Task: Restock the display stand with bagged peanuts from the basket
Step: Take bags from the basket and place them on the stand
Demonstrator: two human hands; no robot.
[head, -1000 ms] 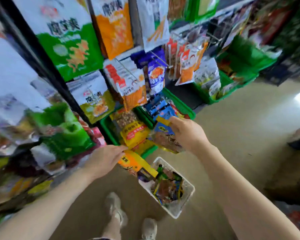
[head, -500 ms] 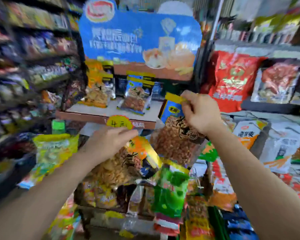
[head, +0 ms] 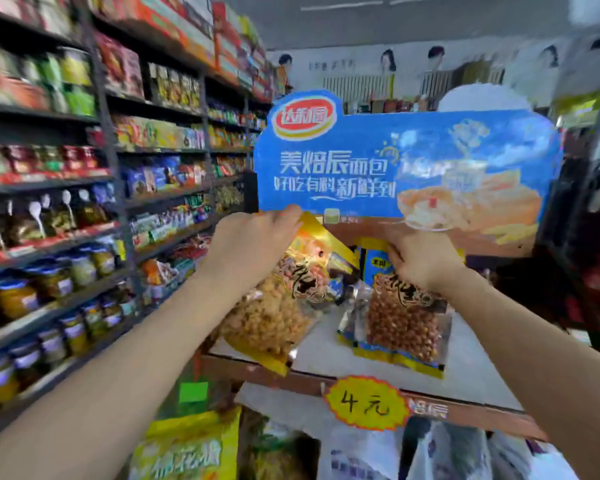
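Along the left of the frame run stocked store shelves (head: pixel 84 209). At centre, the left hand (head: pixel 253 244) pinches the top seal of a yellow peanut bag (head: pixel 274 306), tilting it over the display stand's white shelf (head: pixel 465 368). Right of it, the right hand (head: pixel 420 261) clasps a blue peanut bag (head: pixel 402 323) by its header, bottom edge on the shelf (likely so it stands facing out). No basket is in view.

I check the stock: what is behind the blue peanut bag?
Another blue-topped bag stands behind the blue peanut bag, held by the right hand. Whether more stand behind is hidden.
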